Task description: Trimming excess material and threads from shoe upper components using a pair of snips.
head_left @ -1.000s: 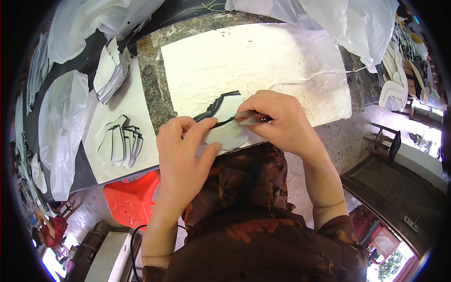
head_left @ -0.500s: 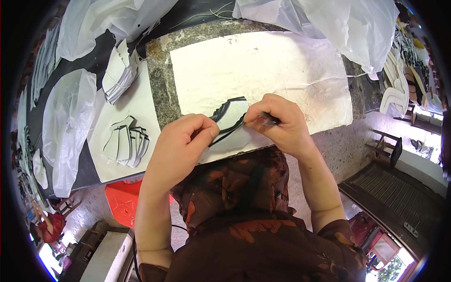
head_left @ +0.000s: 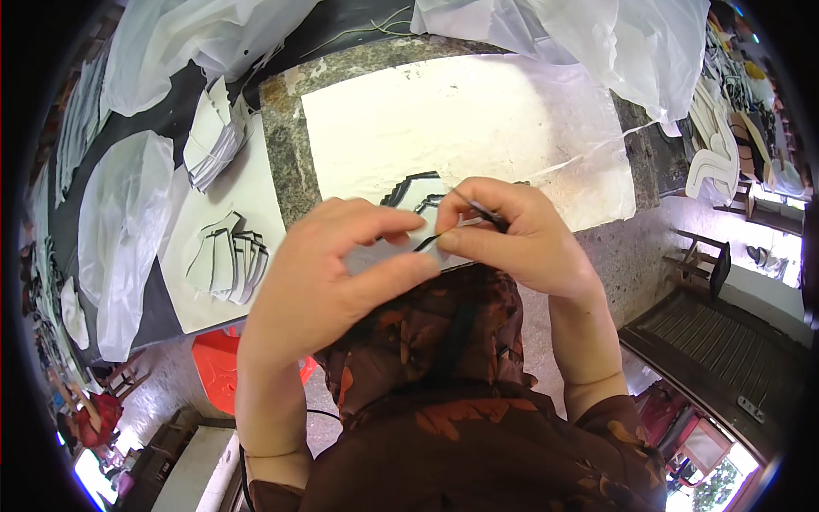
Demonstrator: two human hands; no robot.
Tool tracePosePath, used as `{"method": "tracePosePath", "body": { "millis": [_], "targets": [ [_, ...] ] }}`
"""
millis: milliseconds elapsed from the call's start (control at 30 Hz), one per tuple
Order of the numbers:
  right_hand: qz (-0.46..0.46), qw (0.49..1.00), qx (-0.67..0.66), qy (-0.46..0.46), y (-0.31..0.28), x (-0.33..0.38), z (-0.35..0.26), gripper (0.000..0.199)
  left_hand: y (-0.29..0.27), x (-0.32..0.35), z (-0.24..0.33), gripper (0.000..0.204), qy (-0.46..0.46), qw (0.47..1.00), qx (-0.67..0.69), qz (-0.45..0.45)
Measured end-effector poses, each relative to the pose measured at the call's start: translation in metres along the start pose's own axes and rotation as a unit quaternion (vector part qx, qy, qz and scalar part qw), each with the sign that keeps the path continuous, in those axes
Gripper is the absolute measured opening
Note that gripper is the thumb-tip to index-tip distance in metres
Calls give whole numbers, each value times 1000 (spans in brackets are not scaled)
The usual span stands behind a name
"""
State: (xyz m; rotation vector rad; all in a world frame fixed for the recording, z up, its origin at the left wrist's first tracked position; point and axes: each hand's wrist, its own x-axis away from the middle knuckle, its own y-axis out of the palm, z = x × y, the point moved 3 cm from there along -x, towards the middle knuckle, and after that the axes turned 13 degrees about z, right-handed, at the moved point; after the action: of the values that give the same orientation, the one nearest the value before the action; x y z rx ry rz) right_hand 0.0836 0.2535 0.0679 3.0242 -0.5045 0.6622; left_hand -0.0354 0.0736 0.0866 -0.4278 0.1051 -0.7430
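My right hand [head_left: 516, 235] pinches a small white piece with a black edge [head_left: 426, 244] between thumb and fingertips. A thin dark tool [head_left: 490, 216] also lies in that hand, its kind unclear. At the piece's left, my left hand [head_left: 328, 269] has its thumb and fingers apart and grips nothing visible. Much of the piece is hidden by the hands. Just beyond them, a fanned row of black-edged white pieces [head_left: 416, 187] lies on the white sheet [head_left: 469, 111]. To the left lies another fanned group of such pieces [head_left: 229, 258].
A tied stack of white pieces [head_left: 212, 141] lies at the far left, by a clear plastic bag [head_left: 124, 222]. More plastic sheeting [head_left: 589, 43] hangs over the table's far side. A red stool [head_left: 216, 367] stands under the near left edge.
My left hand has released the black-edged piece, spreading its thumb and fingers. The right hand has turned slightly and moved a little nearer to me, still pinching.
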Motion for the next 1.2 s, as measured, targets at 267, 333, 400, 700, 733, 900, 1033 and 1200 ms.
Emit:
{"method": "tracePosePath", "body": {
  "millis": [267, 333, 400, 700, 733, 900, 1033, 1200],
  "targets": [
    [-16, 941, 112, -318, -3, -7, 6, 15, 4, 7, -26, 18, -237, 960, 96, -111],
    [-7, 900, 250, -358, -7, 0, -3, 23, 2, 8, -29, 16, -261, 951, 116, -114],
    [20, 878, 322, -355, -2, 6, -6, 33, -1, 10, -33, 16, -266, 949, 132, -108],
    [3, 860, 404, -313, 7, 2, -7, 43, 4, 18, -34, 21, -288, 931, 208, -82],
    [0, 858, 405, -316, 7, 2, -7, 42, 5, 19, -35, 21, -288, 931, 208, -81],
    [-38, 887, 333, -317, 4, 0, -11, 37, 13, 19, -36, 19, -253, 941, 209, -78],
    [-36, 899, 318, -300, 6, 1, -12, 27, 16, 17, -34, 18, -223, 950, 206, -76],
    [-18, 889, 317, -329, 6, 0, -11, 26, 19, 17, -29, 16, -219, 951, 206, -71]
  ]
}}
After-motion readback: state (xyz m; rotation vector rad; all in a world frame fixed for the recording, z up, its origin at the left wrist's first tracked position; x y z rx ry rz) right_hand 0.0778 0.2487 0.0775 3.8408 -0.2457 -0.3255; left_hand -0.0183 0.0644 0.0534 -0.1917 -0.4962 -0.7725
